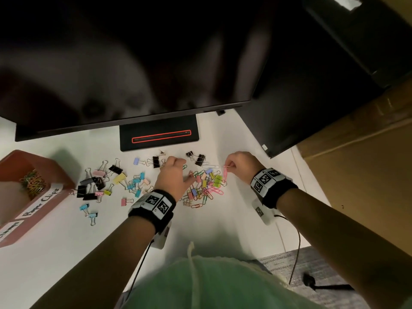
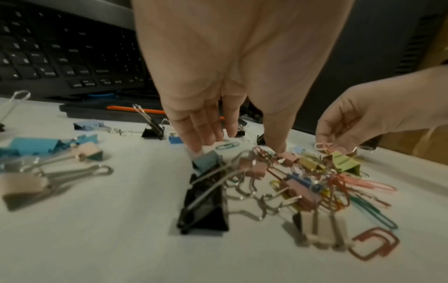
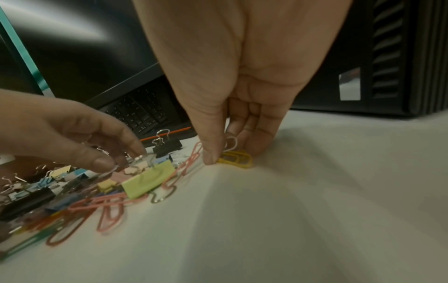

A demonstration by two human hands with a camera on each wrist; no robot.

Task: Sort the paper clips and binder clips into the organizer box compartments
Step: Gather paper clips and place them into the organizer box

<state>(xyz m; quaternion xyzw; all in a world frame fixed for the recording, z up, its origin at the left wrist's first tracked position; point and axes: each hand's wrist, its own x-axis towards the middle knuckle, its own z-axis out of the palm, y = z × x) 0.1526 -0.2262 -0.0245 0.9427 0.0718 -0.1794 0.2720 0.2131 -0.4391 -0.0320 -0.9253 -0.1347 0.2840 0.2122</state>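
Note:
A mixed pile of coloured paper clips and binder clips lies on the white desk, with more binder clips scattered to its left. My left hand hovers over the pile. Its fingertips touch a blue binder clip while the thumb rests apart on the pile. My right hand pinches pink paper clips at the pile's right edge. Close up, the right hand also has a white clip between its fingers, above a yellow one. The red organizer box stands far left, with paper clips in its labelled compartment.
A dark monitor hangs over the desk, its stand just behind the clips. A keyboard sits under the screen. A black computer tower and a cardboard box stand to the right, beyond the desk edge.

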